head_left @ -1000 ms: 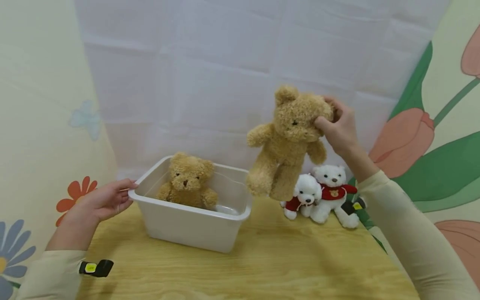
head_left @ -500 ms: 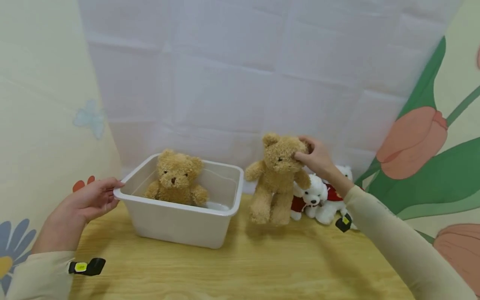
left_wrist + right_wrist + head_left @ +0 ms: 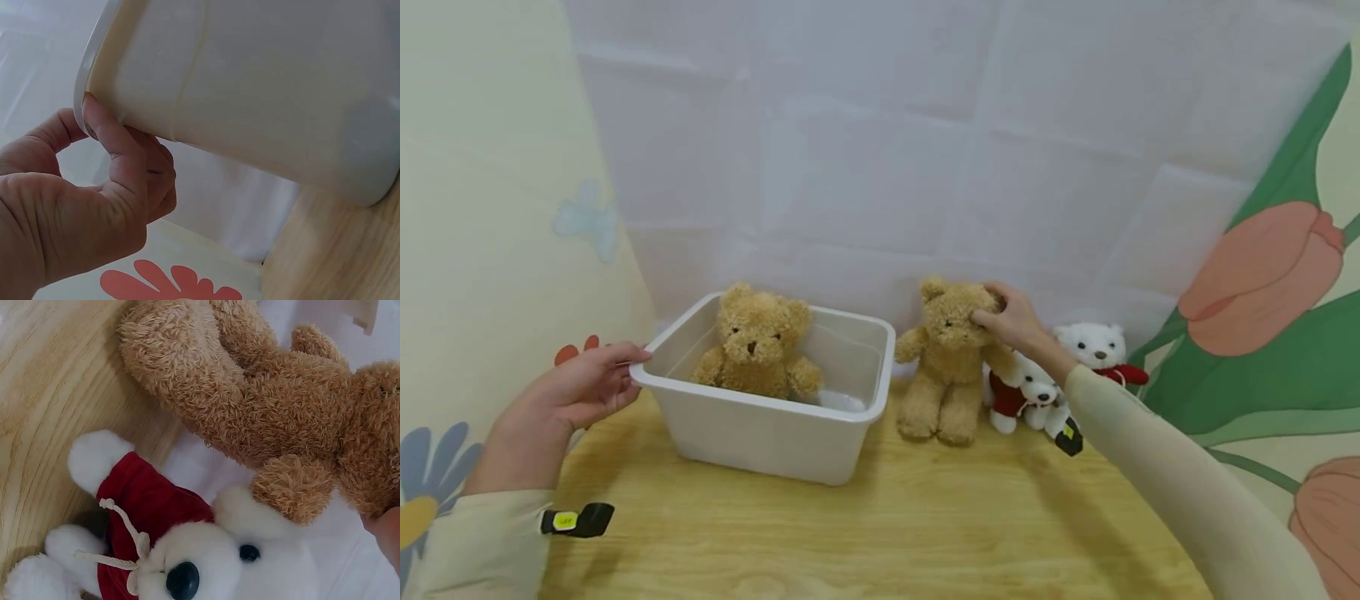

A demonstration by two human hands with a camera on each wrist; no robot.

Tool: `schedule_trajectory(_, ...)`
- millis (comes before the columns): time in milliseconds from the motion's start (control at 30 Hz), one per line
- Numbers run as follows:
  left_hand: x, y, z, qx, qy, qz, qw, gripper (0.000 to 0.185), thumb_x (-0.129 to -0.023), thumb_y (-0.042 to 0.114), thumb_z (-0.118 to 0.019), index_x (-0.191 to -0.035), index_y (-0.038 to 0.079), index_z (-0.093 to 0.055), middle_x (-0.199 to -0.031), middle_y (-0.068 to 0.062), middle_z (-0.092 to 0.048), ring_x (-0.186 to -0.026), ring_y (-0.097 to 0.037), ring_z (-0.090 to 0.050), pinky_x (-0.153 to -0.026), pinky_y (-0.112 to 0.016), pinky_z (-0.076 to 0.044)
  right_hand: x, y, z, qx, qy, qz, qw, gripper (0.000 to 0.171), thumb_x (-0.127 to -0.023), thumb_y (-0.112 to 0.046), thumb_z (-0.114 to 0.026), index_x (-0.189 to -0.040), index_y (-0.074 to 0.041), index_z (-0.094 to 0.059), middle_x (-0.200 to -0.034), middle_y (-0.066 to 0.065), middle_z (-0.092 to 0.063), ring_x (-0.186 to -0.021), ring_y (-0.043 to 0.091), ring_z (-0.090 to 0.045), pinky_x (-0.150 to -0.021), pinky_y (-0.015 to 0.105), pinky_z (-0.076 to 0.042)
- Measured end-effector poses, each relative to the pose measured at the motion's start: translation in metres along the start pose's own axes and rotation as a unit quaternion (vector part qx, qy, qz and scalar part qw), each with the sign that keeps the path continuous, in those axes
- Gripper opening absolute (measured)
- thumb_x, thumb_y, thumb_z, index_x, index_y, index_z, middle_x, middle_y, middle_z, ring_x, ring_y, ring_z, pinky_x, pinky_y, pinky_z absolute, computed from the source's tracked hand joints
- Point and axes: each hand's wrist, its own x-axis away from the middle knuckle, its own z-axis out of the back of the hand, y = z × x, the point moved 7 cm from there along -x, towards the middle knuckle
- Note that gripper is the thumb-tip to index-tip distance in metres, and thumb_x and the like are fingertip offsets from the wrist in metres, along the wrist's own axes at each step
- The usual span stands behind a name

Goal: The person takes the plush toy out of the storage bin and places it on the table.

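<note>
At frame centre the right hand (image 3: 1011,317) pinches the brown bear's (image 3: 946,367) head; released carelessly, it may topple onto the white bears (image 3: 1060,379).

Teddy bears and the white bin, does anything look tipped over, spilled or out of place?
Nothing stands out. One brown bear sits upright in the bin, the other bear stands on the table, held by the right hand. Two white toys sit beside it.
</note>
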Motion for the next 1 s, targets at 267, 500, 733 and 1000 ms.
schedule_trajectory(267,0.0,0.003,-0.004,0.003,-0.001,-0.005,1.0,0.01,-0.104,0.01,-0.056,-0.1,0.009,-0.065,-0.096,-0.005,-0.067,-0.079,-0.014,-0.064,-0.07,-0.024,-0.057,-0.005,0.009,-0.007,0.0,-0.062,-0.027,0.998,0.075,-0.097,-0.035,-0.065,-0.157,-0.005,-0.033,-0.151,0.023,-0.037,-0.109,0.037,-0.049,-0.086,0.055,-0.044)
schedule_trajectory(500,0.001,0.006,-0.004,-0.024,-0.005,-0.019,0.9995,0.012,-0.104,0.01,-0.056,-0.098,0.008,-0.066,-0.094,-0.004,-0.068,-0.076,-0.013,-0.063,-0.067,-0.023,-0.056,-0.008,0.028,-0.023,0.035,-0.112,-0.066,0.991,0.069,-0.095,-0.032,-0.069,-0.149,-0.005,-0.036,-0.138,0.021,-0.046,-0.111,0.036,-0.052,-0.087,0.052,-0.048)
schedule_trajectory(733,0.001,0.009,0.001,-0.022,0.001,-0.021,0.9995,0.012,-0.104,0.01,-0.056,-0.098,0.008,-0.066,-0.093,-0.004,-0.068,-0.075,-0.013,-0.063,-0.067,-0.023,-0.056,-0.01,0.032,-0.029,0.062,-0.078,-0.068,0.993,0.059,-0.094,-0.021,-0.068,-0.142,0.0,-0.04,-0.13,0.022,-0.05,-0.111,0.037,-0.052,-0.089,0.052,-0.046)
schedule_trajectory(1000,-0.004,0.0,-0.001,-0.039,-0.003,-0.017,0.9991,0.017,-0.104,0.009,-0.056,-0.094,0.011,-0.07,-0.095,-0.003,-0.067,-0.076,-0.013,-0.063,-0.067,-0.023,-0.055,-0.002,0.031,-0.035,0.072,-0.079,-0.071,0.992,0.067,-0.103,-0.018,-0.055,-0.159,-0.001,-0.024,-0.151,0.025,-0.039,-0.126,0.039,-0.047,-0.094,0.055,-0.042)
